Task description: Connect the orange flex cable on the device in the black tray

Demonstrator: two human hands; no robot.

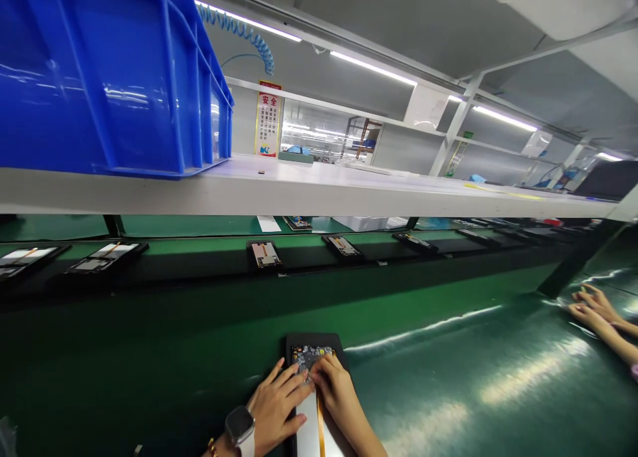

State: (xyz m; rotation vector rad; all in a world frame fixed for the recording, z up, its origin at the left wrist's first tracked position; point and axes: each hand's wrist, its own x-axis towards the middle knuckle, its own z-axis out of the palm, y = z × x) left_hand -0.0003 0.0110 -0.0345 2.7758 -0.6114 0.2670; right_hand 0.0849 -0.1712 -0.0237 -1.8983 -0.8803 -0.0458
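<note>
Pressing fingertips onto small circuit board point(310, 357) atop flat black opened tablet point(312, 404): left hand point(276, 404) and right hand point(339, 394), fingers spread, nothing clasped, steadying device on green mat point(448, 390).

Opened black tablet point(313, 351), flat on green mat

A green bench point(149, 377) carries one opened tablet point(314, 351); its dark belt point(199, 264) carries several more.
</note>
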